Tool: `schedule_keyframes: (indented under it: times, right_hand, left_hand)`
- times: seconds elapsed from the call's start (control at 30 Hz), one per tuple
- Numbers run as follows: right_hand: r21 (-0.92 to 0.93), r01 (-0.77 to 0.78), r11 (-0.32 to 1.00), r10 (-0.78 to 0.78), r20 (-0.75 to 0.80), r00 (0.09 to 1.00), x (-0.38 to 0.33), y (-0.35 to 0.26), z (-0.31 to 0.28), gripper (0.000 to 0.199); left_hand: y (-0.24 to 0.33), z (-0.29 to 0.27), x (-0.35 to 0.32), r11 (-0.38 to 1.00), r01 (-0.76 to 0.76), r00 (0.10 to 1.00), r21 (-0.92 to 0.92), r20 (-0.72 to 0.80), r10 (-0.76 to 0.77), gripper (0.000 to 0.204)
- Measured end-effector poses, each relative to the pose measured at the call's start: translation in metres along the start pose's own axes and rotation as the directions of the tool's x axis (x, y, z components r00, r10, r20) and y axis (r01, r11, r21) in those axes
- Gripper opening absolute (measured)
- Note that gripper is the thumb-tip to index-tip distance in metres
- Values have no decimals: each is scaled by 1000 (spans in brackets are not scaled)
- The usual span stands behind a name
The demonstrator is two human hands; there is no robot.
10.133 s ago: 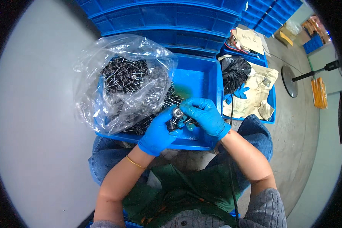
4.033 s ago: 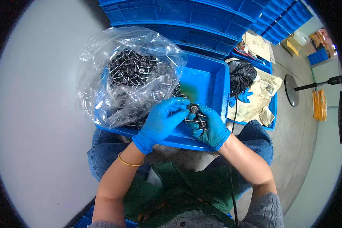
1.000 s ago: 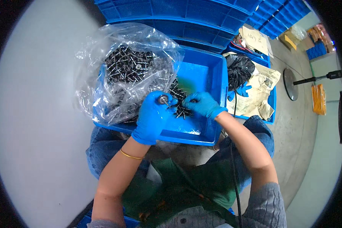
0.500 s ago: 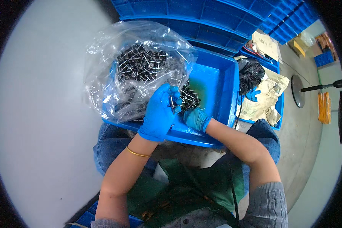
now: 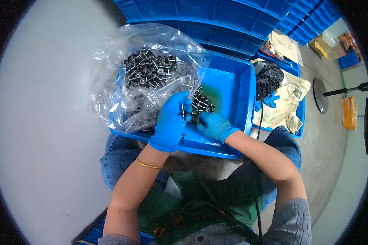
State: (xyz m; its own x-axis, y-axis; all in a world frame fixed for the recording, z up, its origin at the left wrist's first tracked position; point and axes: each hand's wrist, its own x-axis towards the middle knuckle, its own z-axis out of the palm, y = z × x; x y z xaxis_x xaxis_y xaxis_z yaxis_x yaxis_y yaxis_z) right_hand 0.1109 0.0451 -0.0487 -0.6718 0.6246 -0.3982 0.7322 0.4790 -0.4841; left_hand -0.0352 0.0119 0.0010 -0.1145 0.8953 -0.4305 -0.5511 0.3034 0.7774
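Observation:
My left hand (image 5: 170, 119), in a blue glove, is curled palm-up around a few small metal pins with black collars (image 5: 182, 109). Close on its right, my gloved right hand (image 5: 215, 125) has its fingers bent at the edge of a loose pile of the same pins (image 5: 202, 100); whatever its fingertips hold is hidden. Both hands are over a shallow blue tray (image 5: 233, 151). A clear plastic bag (image 5: 129, 107) fills the tray's left part, its mouth spread around a heap of many more such pins (image 5: 151, 67).
Stacked blue crates (image 5: 200, 16) rise behind the tray. To the right, another blue bin holds a black plastic bag (image 5: 268, 76), crumpled brown paper (image 5: 286, 100) and a blue glove (image 5: 270, 100). A round stand base (image 5: 320, 96) is farther right; a dark cable (image 5: 259, 122) hangs beside the tray.
My right hand has shifted slightly right and its fingers now show more from above. The left hand has barely moved, with its pins turned more upright.

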Motion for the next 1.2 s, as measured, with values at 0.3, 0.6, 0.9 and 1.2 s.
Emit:
schedule_keyframes:
  times: [0.3,0.6,0.9,1.2]
  right_hand:
    - [829,-173,-532,181,310,933,-46,-15,-38,21]
    - [764,-219,-607,62,320,945,-50,-15,-37,20]
    - [718,-229,-657,7,309,951,-52,-17,-38,18]
    - [957,48,-286,87,-24,996,-51,-30,-37,20]
  left_hand:
    - [-5,29,-15,925,-28,976,378,212,-57,10]
    - [3,32,-18,863,-101,974,495,225,-16,7]
    - [5,30,-21,828,-286,927,483,358,112,22]
    - [0,28,-24,726,-323,938,607,308,160,24]
